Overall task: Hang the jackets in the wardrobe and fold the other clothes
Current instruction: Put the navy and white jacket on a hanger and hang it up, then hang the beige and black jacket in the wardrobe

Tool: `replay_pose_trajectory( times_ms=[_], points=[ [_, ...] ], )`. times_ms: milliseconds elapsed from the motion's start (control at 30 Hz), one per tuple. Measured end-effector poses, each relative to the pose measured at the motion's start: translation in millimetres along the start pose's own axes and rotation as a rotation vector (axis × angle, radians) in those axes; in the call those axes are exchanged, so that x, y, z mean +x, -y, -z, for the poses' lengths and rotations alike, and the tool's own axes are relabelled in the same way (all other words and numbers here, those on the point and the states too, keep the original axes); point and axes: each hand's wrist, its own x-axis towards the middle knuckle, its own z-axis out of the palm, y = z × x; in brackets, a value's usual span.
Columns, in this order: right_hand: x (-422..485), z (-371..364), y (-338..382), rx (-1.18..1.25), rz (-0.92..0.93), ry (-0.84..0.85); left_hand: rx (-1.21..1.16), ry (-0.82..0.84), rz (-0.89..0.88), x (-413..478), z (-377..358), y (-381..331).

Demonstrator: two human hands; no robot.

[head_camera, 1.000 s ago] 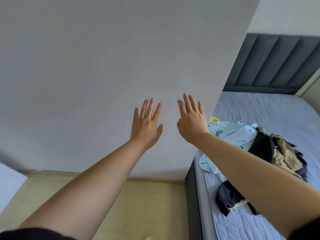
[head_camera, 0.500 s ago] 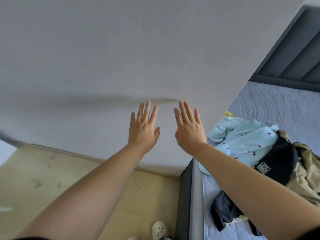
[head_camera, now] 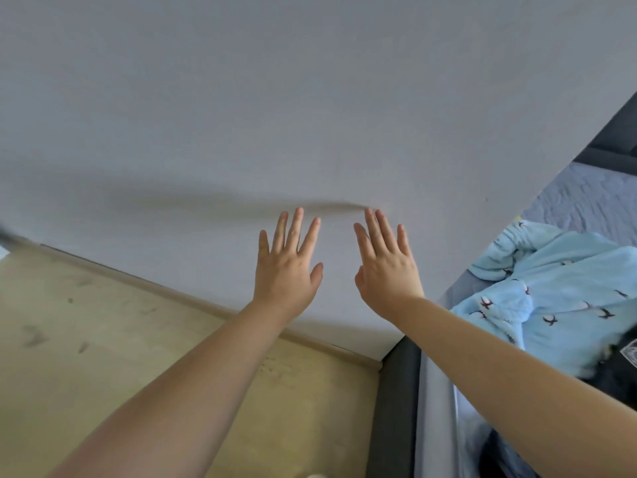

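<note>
hands: 2 | left hand (head_camera: pixel 287 270) grip wide, empty | right hand (head_camera: pixel 386 274) grip wide, empty | light-blue garment (head_camera: pixel 558 305): 1

Clothes pile (head_camera: pixel 551 305) on bed (head_camera: pixel 586 201).

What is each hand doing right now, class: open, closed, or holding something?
Left hand: open, fingers straight and spread, holding nothing.
Right hand: open, fingers straight, holding nothing.

We see bed (head_camera: pixel 586 208) cut by right edge. Light blue garment (head_camera: pixel 558 305) partly behind our right forearm, runs past edge. Dark garment (head_camera: pixel 617 377) at bed's near side blurred, cropped; printed patch unreadable. Pale object at bottom edge unidentifiable.
</note>
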Motion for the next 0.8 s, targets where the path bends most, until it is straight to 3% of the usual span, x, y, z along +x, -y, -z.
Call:
replay_pose_trajectory(
  times_ms=[333,800],
  points=[
    [-51.0,-87.3,15.0,-0.004,-0.002,-0.03,0.012,-0.06,0.026,-43.9,-96.4,-23.2],
    [-223.9,-56.3,-109.6,0.108,-0.135,-0.057,0.017,-0.032,-0.067,-132.7,-63.5,-224.9]
  ],
)
